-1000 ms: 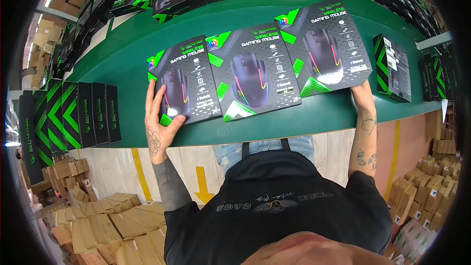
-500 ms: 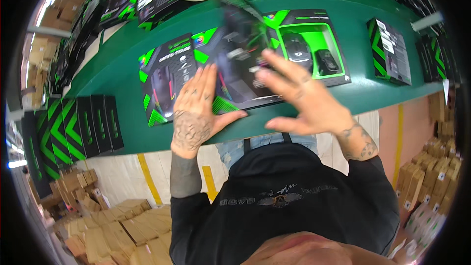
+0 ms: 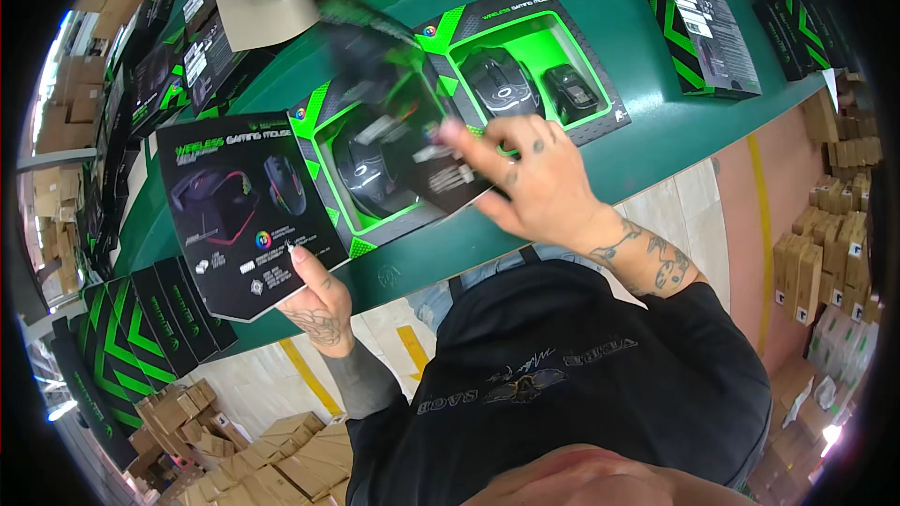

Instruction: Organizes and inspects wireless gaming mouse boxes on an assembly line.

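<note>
My left hand (image 3: 323, 312) pinches the lower edge of an opened box cover (image 3: 253, 215), thumb on top and fingers hidden beneath. This black cover, printed with mouse pictures, swings out leftward from the middle mouse box (image 3: 349, 248). Inside that box's green-edged window shows a black mouse (image 3: 367, 169), partly covered. A second cover (image 3: 375, 75), smeared by motion, stands raised from the right mouse box (image 3: 586, 122). My right hand (image 3: 544, 173), thumb and forefinger apart, touches or nearly touches its edge. The right box's window shows another black mouse (image 3: 500, 81) and a small black device (image 3: 570, 89).
A row of upright black-and-green boxes (image 3: 150, 319) stands at the table's left end. One box (image 3: 698, 33) lies at the right, with more boxes (image 3: 797, 28) beyond it. Further boxes (image 3: 202, 56) and a beige sheet (image 3: 267, 19) are at the far left. Cartons (image 3: 272, 459) are on the floor.
The middle box's cover has been turned open to the left, showing its mouse; my left hand has moved to that cover's edge. The right box's cover is still raised and blurred. The view has shifted.
</note>
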Tool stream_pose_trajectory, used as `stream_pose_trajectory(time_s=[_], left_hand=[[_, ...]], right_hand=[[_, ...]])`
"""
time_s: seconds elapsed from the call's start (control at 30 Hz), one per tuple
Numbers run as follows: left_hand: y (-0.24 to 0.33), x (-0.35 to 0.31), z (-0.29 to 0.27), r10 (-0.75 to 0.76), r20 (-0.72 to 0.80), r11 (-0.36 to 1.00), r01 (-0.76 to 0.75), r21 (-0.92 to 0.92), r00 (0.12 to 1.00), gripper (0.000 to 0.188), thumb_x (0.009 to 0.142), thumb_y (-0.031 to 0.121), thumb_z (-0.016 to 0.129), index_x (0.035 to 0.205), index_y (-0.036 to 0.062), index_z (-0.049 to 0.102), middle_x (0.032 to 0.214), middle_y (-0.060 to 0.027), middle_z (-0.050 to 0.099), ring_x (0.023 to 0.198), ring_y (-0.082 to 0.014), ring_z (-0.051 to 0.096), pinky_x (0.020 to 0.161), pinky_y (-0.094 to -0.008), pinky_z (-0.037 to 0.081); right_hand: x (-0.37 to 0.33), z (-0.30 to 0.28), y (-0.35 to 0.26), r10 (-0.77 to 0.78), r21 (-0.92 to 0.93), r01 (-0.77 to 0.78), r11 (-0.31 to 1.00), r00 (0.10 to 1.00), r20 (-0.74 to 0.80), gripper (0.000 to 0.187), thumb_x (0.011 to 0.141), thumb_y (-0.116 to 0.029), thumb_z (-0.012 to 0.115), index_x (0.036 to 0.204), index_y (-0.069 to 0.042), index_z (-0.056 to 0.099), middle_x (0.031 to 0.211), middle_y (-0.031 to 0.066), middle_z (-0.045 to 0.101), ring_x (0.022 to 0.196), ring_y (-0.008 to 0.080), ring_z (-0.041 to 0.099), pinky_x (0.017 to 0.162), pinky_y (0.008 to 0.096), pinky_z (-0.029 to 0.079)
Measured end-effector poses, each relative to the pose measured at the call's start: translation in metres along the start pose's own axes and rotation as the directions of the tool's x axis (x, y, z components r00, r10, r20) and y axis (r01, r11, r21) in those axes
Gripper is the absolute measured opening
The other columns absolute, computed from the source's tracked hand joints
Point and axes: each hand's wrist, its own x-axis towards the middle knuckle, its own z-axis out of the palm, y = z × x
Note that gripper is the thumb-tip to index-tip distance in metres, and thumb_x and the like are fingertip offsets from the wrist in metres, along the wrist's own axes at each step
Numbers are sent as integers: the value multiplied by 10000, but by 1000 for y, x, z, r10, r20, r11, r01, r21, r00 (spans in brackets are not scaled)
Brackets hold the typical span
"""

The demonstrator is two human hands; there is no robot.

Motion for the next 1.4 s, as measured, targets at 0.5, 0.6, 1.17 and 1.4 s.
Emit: stream_pose_trajectory(time_s=[0.5,0.6,1.17,1.4], left_hand=[[-161,-186,-30,171,149,981,-182,61,974,606,881,330,545,1243,-119,362,1201,-257,482,960,-295,580,923,-412,452],[-62,-133,0,25,-453,997,-57,-56,891,533,883,261,410,1157,-194,455,1055,-317,566,899,-362,573,785,-375,494],[-2,-56,-29,402,99,916,-400,-35,910,369,801,304,601,1100,91,567,1143,-106,553,984,-268,542,831,-395,446],[18,-25,-12,507,389,860,-482,-168,769,459,747,418,650,1134,183,578,1242,-49,527,1112,-241,503,929,-404,392]], right_hand=[[-86,18,10,-394,-78,388,918,875,-281,436,723,-107,609,1111,-300,652,904,-81,476,892,132,454,764,271,378],[-78,13,21,-512,505,376,777,844,159,358,781,-87,615,1131,-159,638,1145,9,576,1059,153,537,919,294,421],[-59,-7,25,-69,67,77,995,991,-116,625,601,-388,828,1042,-62,529,993,103,510,811,286,545,673,354,470],[-44,-10,35,189,311,-115,943,958,-216,422,912,-144,509,1259,80,418,1258,162,481,1154,222,457,998,344,325]])
